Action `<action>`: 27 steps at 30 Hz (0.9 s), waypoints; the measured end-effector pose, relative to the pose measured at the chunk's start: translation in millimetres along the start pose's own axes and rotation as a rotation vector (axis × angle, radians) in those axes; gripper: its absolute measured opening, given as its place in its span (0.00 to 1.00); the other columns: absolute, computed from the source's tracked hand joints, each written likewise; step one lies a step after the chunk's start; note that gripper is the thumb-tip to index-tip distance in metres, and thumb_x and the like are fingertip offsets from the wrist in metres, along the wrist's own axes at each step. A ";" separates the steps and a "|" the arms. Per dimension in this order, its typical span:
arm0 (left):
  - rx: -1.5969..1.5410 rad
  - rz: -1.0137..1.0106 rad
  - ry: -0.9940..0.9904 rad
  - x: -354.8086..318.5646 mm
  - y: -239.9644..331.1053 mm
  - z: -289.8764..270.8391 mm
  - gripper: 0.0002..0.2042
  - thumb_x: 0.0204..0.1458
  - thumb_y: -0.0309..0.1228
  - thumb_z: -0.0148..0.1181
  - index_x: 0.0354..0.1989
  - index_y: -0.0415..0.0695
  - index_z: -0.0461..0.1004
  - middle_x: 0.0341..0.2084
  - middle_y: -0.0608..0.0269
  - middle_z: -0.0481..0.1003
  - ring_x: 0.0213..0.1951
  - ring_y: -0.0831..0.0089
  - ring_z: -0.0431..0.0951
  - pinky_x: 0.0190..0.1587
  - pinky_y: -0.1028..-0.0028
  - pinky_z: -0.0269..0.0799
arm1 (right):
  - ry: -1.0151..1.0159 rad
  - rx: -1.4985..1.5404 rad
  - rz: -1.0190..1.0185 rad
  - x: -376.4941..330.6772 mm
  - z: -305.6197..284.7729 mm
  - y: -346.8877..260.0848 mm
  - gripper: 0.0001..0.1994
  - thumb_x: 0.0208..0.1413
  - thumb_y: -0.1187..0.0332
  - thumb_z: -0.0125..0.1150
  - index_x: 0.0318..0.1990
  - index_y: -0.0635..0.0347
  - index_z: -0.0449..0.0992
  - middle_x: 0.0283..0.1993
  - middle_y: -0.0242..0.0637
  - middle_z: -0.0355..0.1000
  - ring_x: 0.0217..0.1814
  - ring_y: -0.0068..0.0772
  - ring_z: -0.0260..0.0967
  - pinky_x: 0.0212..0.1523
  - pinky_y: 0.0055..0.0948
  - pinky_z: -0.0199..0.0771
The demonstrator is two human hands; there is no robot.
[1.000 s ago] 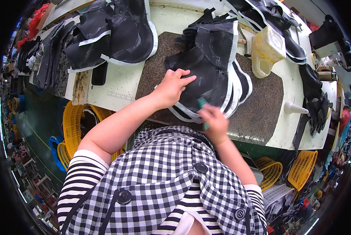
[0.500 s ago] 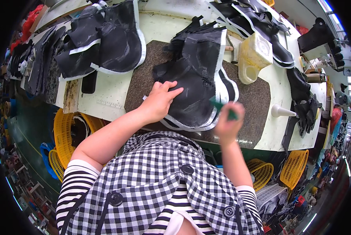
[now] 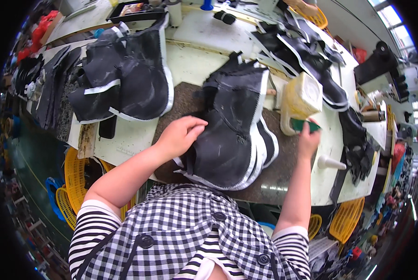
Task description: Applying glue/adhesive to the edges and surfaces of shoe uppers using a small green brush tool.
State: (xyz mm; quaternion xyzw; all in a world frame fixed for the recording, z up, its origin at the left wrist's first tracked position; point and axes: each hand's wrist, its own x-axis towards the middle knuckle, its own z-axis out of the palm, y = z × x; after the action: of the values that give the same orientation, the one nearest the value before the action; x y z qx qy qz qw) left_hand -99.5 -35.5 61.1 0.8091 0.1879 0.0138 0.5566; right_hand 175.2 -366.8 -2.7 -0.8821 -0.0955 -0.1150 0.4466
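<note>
Meanwhile left hand (image 3: pixel 181 135) presses flat on black shoe uppers (image 3: pixel 232 135); right hand (image 3: pixel 307 140) pinches green brush (image 3: pixel 304 124) beside yellow jug (image 3: pixel 301 100).

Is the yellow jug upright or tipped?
Upright: the yellow jug stands on the table, handle to the side. The right hand holds a green brush beside it.

Green tool (image 3: pixel 305 124) mostly concealed within right hand (image 3: pixel 308 140); type indeterminate. Lower pieces of black upper stack (image 3: pixel 232 135) covered. Bench (image 3: pixel 197 65) far edge items blurred.
</note>
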 end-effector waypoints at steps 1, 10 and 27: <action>-0.109 -0.093 0.033 15.5 -9.2 -5.7 0.10 0.57 0.29 0.55 0.43 0.39 0.77 0.37 0.53 0.77 0.39 0.62 0.77 0.43 0.70 0.71 | 0.044 0.257 0.227 0.0 -2.5 -18.2 0.15 0.60 0.71 0.57 0.53 0.61 0.67 0.43 0.42 0.71 0.38 0.31 0.74 0.32 0.25 0.77; -0.062 -0.189 0.049 140.9 -35.6 -21.7 0.11 0.55 0.34 0.62 0.39 0.39 0.76 0.36 0.58 0.76 0.41 0.69 0.75 0.47 0.73 0.70 | -0.257 0.724 0.536 20.2 24.2 -137.9 0.15 0.56 0.73 0.59 0.49 0.62 0.66 0.38 0.41 0.71 0.32 0.32 0.75 0.25 0.25 0.79; -0.633 -0.312 0.142 128.0 -48.9 2.7 0.09 0.53 0.28 0.64 0.41 0.38 0.77 0.35 0.64 0.78 0.38 0.79 0.75 0.45 0.78 0.70 | -0.781 -0.008 0.114 22.3 171.7 -229.7 0.11 0.54 0.76 0.59 0.44 0.61 0.67 0.32 0.42 0.73 0.27 0.31 0.75 0.25 0.28 0.77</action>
State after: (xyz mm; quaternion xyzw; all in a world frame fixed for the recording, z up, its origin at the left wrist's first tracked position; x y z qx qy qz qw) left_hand 6.0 18.1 -8.1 0.5555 0.3336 0.0425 0.7605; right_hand 154.4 -92.5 80.9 -0.8650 -0.2088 0.2540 0.3790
